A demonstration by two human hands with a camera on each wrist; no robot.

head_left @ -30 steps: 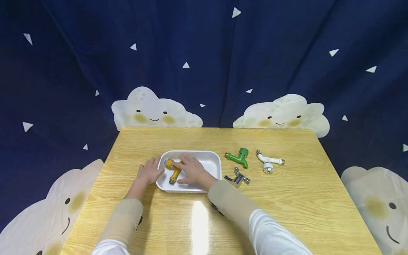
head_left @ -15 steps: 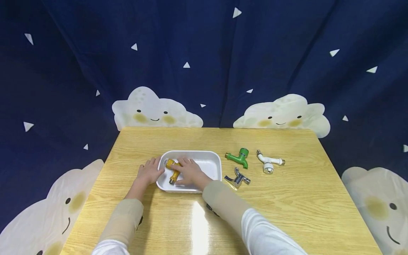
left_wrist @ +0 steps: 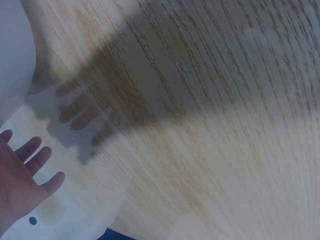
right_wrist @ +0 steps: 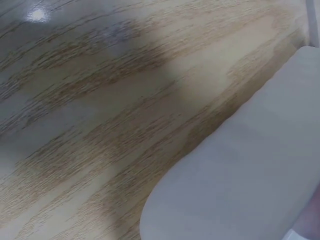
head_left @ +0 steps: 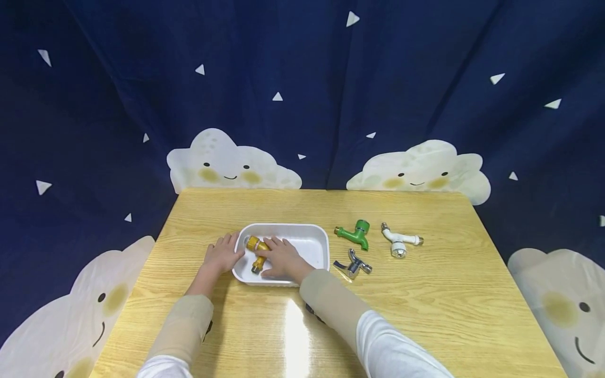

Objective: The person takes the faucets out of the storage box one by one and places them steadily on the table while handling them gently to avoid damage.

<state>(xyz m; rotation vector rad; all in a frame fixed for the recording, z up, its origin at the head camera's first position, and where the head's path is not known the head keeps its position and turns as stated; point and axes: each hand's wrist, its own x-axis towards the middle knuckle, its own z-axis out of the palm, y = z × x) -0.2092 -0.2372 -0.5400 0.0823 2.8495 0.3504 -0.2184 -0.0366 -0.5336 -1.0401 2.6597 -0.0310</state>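
Observation:
A yellow tap (head_left: 253, 243) lies in the left half of a white tray (head_left: 315, 231) in the head view. My right hand (head_left: 283, 259) reaches into the tray from the right, its fingers spread. One finger lies across the tap's body, while the thumb extends beside its threaded end. At the tray's left end, my left hand (head_left: 222, 254) touches the wall, thumb over the rim and fingers outside. The left wrist view shows that hand (left_wrist: 20, 182) with fingers apart, close to the tray's side (left_wrist: 15, 55). In the right wrist view, the tray's outer wall (right_wrist: 240, 165) hides most of the right hand.
On the wooden table (head_left: 425, 304), right of the tray, lie a green tap (head_left: 355, 234), a chrome tap (head_left: 352, 266) and a white tap (head_left: 398, 241). A dark blue curtain (head_left: 312, 63) with printed clouds stands behind the table.
The right hand has moved slightly left over the yellow tap, and its finger now lies across the body. The tap has turned a little. The left hand stays at the tray's rim.

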